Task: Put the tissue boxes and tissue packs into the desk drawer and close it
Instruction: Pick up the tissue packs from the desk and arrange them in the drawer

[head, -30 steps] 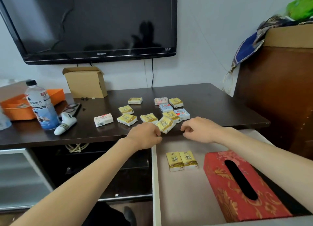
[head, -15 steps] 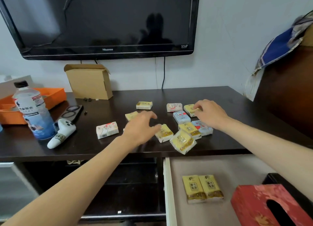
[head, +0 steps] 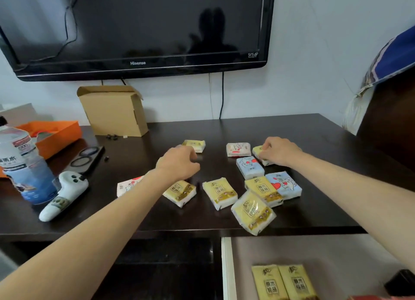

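Soft, even indoor light fills the room, casting faint shadows beneath the hands on the glossy dark wooden desk (head: 292,138). The black wall-mounted television screen (head: 143,23) mirrors a dim silhouette. Wide-angle distortion bends the edges; detail stays slightly soft.

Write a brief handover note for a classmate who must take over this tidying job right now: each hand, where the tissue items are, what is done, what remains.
Left hand: curled above the desk, hiding whatever is under it; grasp unclear.
Right hand: fingers closing on a far yellow tissue pack; not lifted.
On the dark desk: yellow, blue and pink-white tissue packs remain scattered, one yellow pack near the front edge.
Done: drawer open, two yellow packs inside beside the red tissue box, only just visible.
Left: move every remaining pack in, then close the drawer.
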`<action>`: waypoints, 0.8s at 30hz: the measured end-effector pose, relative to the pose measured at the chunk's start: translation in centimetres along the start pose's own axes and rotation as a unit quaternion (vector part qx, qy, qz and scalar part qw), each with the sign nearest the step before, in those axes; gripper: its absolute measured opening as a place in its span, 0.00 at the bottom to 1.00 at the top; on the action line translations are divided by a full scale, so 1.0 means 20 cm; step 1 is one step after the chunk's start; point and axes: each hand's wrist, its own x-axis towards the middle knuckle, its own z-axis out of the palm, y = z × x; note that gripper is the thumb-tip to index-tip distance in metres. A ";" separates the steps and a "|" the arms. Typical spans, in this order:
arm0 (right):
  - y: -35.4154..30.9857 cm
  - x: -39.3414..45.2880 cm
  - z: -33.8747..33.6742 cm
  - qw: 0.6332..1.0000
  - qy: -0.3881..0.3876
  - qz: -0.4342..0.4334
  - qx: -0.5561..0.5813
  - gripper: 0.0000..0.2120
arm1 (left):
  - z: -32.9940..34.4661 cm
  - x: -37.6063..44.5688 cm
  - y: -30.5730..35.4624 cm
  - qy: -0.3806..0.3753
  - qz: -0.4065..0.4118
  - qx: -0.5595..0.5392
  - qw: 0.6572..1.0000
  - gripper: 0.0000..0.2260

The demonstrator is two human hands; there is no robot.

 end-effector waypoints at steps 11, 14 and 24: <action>0.03 -0.07 -0.04 0.995 0.094 -0.019 0.020 0.36 | 0.00 0.19 -0.12 0.010 -0.073 0.034 0.997 0.23; 0.04 -0.15 -0.11 0.991 0.107 -0.026 0.080 0.30 | -0.08 0.14 -0.02 0.072 -0.012 0.006 0.997 0.24; 0.06 -0.71 -0.24 0.982 0.095 -0.082 0.138 0.18 | -0.12 -0.49 0.44 0.055 0.179 -0.089 0.978 0.22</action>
